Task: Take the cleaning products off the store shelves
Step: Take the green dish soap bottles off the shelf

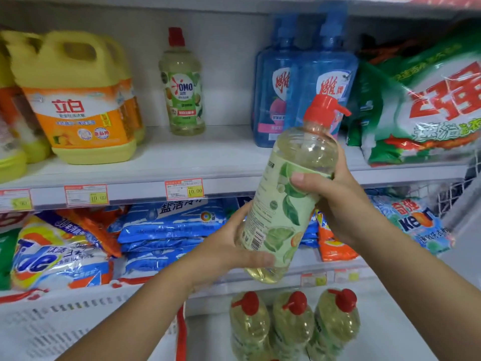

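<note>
Soap bottle [283, 204] leans in front of the shelf edge [130, 195], left hand [234, 246] curled round its bottom, right hand [335, 201] wrapped round its middle, likely so it won't drop.

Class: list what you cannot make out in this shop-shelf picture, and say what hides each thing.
Head view, held bottle: brand side turned away; left hand and right hand cover parts of its label.
Head view, price tags: small print blurred.
Head view, three bottles below: bases cut off by the bottom edge.

Before the shelf [182, 157] the held bottle [283, 204], jugs [83, 113] left, pump bottles [312, 79] behind, bags [429, 113] right, three bottles [292, 324] below
</note>
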`<action>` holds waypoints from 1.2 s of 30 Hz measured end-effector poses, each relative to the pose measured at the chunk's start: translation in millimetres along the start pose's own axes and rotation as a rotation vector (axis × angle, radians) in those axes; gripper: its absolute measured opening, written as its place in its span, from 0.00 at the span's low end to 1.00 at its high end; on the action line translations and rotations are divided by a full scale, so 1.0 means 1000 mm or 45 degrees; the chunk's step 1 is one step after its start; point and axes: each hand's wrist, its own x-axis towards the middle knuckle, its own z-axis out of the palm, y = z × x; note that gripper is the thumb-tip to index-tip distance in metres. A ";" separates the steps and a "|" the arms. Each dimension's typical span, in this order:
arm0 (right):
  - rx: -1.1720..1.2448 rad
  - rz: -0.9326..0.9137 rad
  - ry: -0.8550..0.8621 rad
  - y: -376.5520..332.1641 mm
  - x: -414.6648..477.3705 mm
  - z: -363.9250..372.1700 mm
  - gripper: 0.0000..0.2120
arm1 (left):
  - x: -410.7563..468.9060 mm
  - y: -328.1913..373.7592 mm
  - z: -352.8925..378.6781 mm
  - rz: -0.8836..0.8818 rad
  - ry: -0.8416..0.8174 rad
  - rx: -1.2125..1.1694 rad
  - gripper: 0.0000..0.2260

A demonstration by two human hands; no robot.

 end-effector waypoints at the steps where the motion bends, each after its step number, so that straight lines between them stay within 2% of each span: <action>1: 0.023 0.036 -0.047 0.001 -0.001 -0.002 0.48 | 0.000 -0.002 0.000 -0.004 0.033 0.007 0.50; 4: -0.019 0.135 -0.106 -0.001 -0.002 -0.002 0.53 | -0.004 -0.007 0.016 0.049 0.219 0.056 0.43; 6: -0.183 0.110 -0.013 -0.007 0.000 0.002 0.57 | -0.004 -0.008 0.032 0.114 0.437 0.120 0.44; 8: -0.279 0.039 0.108 -0.011 0.000 0.007 0.55 | -0.001 -0.008 0.038 0.173 0.677 0.369 0.46; 9: -0.258 -0.004 0.160 -0.011 0.000 0.009 0.51 | 0.000 -0.004 0.037 0.179 0.728 0.497 0.47; 12: -0.098 -0.076 0.211 -0.015 -0.002 0.008 0.36 | 0.001 0.007 0.024 0.178 0.597 0.566 0.49; 14: 0.006 -0.045 0.153 -0.017 -0.002 0.004 0.31 | 0.000 0.014 0.012 0.131 0.374 0.354 0.45; 17: 0.068 0.000 0.016 -0.013 0.000 -0.004 0.35 | 0.000 0.013 -0.001 0.029 0.079 -0.056 0.42; 20: 0.064 0.063 -0.102 -0.007 -0.005 -0.004 0.34 | -0.004 0.008 -0.008 -0.108 -0.046 -0.119 0.41; 22: 0.039 0.119 -0.093 -0.004 -0.008 0.001 0.30 | -0.009 0.006 -0.002 -0.096 -0.016 0.003 0.32; 23: -0.017 0.137 -0.045 -0.004 -0.009 0.004 0.31 | -0.012 0.007 0.004 -0.075 0.051 0.055 0.27; 24: -0.109 0.133 0.015 -0.005 -0.010 0.009 0.36 | -0.013 0.007 0.010 -0.060 0.148 0.081 0.25; 27: -0.411 0.000 0.157 -0.008 -0.011 0.025 0.55 | -0.013 0.007 0.032 0.023 0.560 0.281 0.26; 28: -0.445 -0.038 0.188 -0.006 -0.013 0.029 0.57 | -0.014 0.008 0.039 0.048 0.674 0.460 0.28; 30: -0.412 -0.082 0.244 -0.003 -0.012 0.031 0.53 | -0.019 0.013 0.047 0.060 0.771 0.756 0.33; 33: -0.186 -0.077 0.241 -0.002 -0.004 0.018 0.46 | -0.020 0.020 0.039 0.094 0.596 0.776 0.37; 34: -0.067 -0.054 0.208 -0.004 -0.002 0.013 0.45 | -0.019 0.021 0.035 0.095 0.489 0.672 0.39; 36: 0.113 -0.021 0.104 -0.007 0.000 0.005 0.43 | -0.015 0.022 0.028 0.059 0.205 0.258 0.43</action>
